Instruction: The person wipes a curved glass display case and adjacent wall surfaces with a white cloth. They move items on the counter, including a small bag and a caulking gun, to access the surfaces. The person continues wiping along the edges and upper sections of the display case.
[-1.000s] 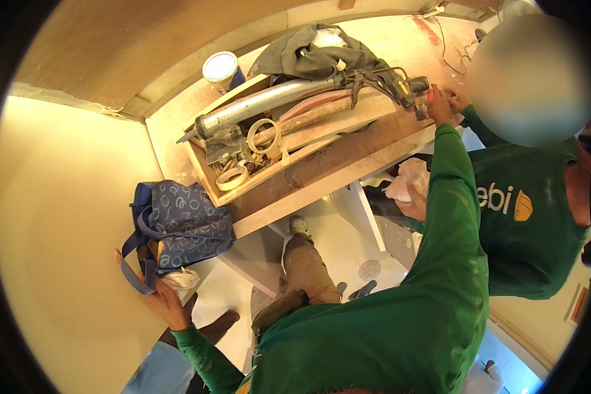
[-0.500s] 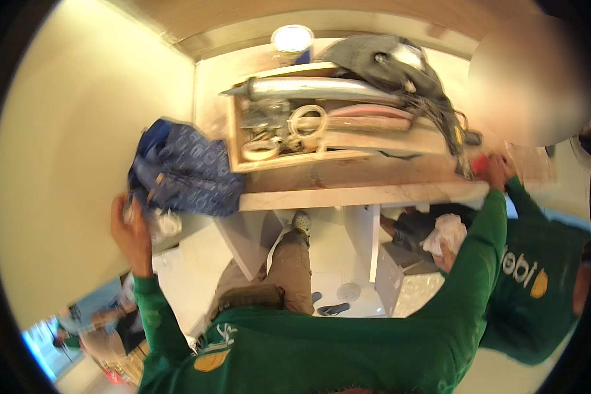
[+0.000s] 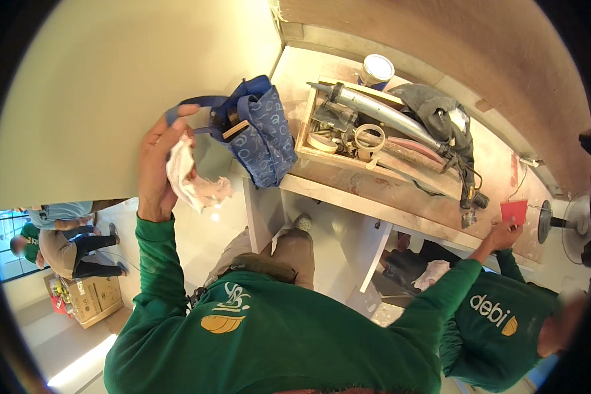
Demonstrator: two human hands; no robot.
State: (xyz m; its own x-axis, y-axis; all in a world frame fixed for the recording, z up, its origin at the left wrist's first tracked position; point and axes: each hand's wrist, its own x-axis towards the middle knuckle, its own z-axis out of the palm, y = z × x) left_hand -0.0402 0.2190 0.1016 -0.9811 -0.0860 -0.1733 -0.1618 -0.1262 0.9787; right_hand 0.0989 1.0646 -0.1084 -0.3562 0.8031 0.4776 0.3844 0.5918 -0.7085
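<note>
My left hand [image 3: 161, 161] is closed round a crumpled white cloth [image 3: 185, 174], with a blue strap looped at its fingers. That strap belongs to a blue patterned bag [image 3: 264, 134], whose top gapes and shows a dark item and a flat wooden-looking edge inside. The bag sits at the left end of the counter, beside the tool tray; whether it rests there or hangs cannot be told. My right hand [image 3: 504, 234], reaching far right, pinches a flat red square piece [image 3: 513, 211] above the counter edge.
A wooden tray [image 3: 322, 157] on the counter [image 3: 374, 197] holds a caulking gun [image 3: 381, 111], tape rolls [image 3: 370, 138] and a dark cloth [image 3: 433, 111]. Behind stands a tin [image 3: 377, 69]. A co-worker [image 3: 499, 315] is close at right, near a fan [image 3: 565, 223]. Cabinet doors [image 3: 376, 256] stand open below.
My left hand has risen with the cloth, and the bag's strap is now drawn up at its fingers. The view has turned. The red piece shows more plainly in my right hand.
</note>
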